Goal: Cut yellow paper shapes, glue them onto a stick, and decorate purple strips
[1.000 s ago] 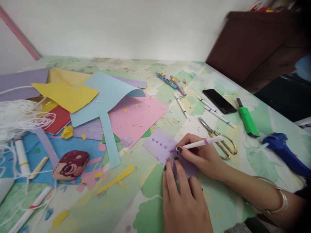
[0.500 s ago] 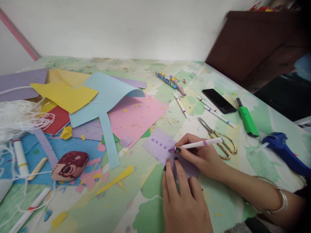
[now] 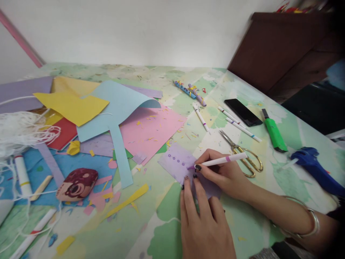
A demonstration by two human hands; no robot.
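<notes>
left of the left hand lies a yellow strip [image 3: 128,200], and just beyond the fingertips the purple paper [image 3: 174,166] runs out to a free corner; thin and light, it probably slides or creases easily, so flat pressure near an edge suits it. the left hand [image 3: 206,225] lies fingers extended on it, while the right hand [image 3: 229,178] pinches the light, stiff marker [image 3: 222,159] near its tip, with scissors [image 3: 246,162] just beyond, limiting sideways room.
</notes>
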